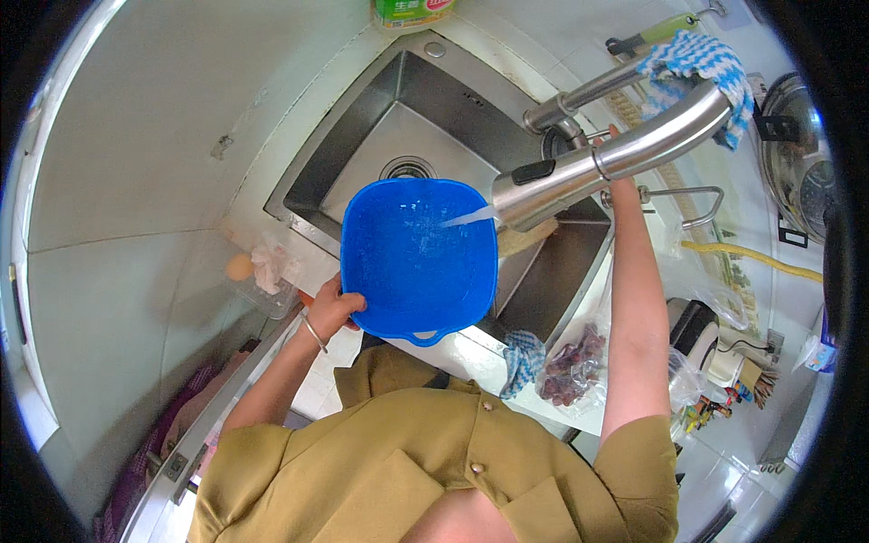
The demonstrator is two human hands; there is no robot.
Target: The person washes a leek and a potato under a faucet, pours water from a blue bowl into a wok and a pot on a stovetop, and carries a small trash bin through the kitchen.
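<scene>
My left hand [334, 309] grips the near left rim of a blue plastic basin [414, 265], thumb inside the wall. A stream of water runs into the basin from the spout of a stainless steel faucet [557, 183]. My right hand [622, 189] reaches up behind the faucet neck, its fingertips by the faucet's lever; most of this hand is hidden, so its grip cannot be made out. Below the basin lies a stainless steel double sink [448, 129], with a round drain strainer [407, 167] partly showing past the basin's far edge.
A blue-and-white cloth [706, 71] hangs over the faucet; another cloth [523, 360] lies by the near sink edge. Beside it is a plastic bag of dark red fruit [574, 366]. An egg [239, 267] and crumpled tissue [270, 267] sit at left. A bottle [412, 12] stands behind.
</scene>
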